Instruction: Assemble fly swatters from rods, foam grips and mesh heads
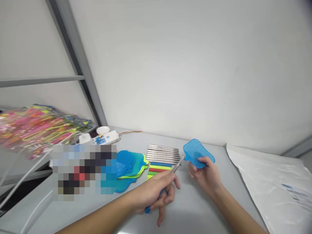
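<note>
My right hand [203, 172] pinches a blue mesh fly swatter head [194, 149], its narrow neck turned to the left. Closed around a telescopic metal rod with a blue handle [147, 210] is my left hand [162, 191], some of its fingers loosely extended. The rod's metal tip [179, 162] points up at the neck and lies close to it; whether they touch I cannot tell. Behind my left hand lie a row of silver metal rods [163, 153] and several coloured handle tubes [159, 169]. Left of these is a pile of blue and yellow-green swatter heads [126, 162].
On the right a large white plastic sheet or bag [270, 185] covers the table. A white power strip [107, 138] with cables stands at the back left. Bagged colourful goods [36, 126] sit on a shelf at left. A pixelated patch hides part of the table.
</note>
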Available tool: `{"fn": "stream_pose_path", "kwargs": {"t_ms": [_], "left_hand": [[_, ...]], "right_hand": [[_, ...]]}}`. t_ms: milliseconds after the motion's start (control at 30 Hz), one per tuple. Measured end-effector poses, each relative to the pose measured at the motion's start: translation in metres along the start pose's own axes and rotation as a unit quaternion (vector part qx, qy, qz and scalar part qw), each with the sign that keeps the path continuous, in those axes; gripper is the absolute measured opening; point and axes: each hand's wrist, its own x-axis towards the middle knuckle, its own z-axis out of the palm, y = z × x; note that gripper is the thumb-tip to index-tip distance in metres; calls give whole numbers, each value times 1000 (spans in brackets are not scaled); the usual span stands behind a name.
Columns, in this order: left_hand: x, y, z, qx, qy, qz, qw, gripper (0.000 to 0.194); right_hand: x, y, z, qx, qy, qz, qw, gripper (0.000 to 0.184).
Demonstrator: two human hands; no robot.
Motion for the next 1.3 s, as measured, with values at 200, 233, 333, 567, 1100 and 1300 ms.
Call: {"fn": "stream_pose_path", "kwargs": {"t_ms": [200,233,333,567,1100,1300], "left_hand": [[-1,-3,-4,-3,-5,-51,999,30],[-2,-3,-4,-2,-7,-55,998,30],[-5,-1,-3,8,-12,-61,998,32],[-9,-2,-1,12,-46,-90,995,33],[-11,-5,1,6,-49,-106,993,33],[-12,-3,5,-40,-70,-121,989,35]], "right_hand": [[-3,6,-10,12,-27,-1,1000,31],[-3,6,-10,11,-33,3,999,32],[-6,6,-11,-2,-47,8,999,35],[-13,-1,-11,-33,-58,-19,998,33],[-15,-10,-22,-110,-95,-20,989,32],[-16,-8,-20,-131,-128,2,983,37]]}}
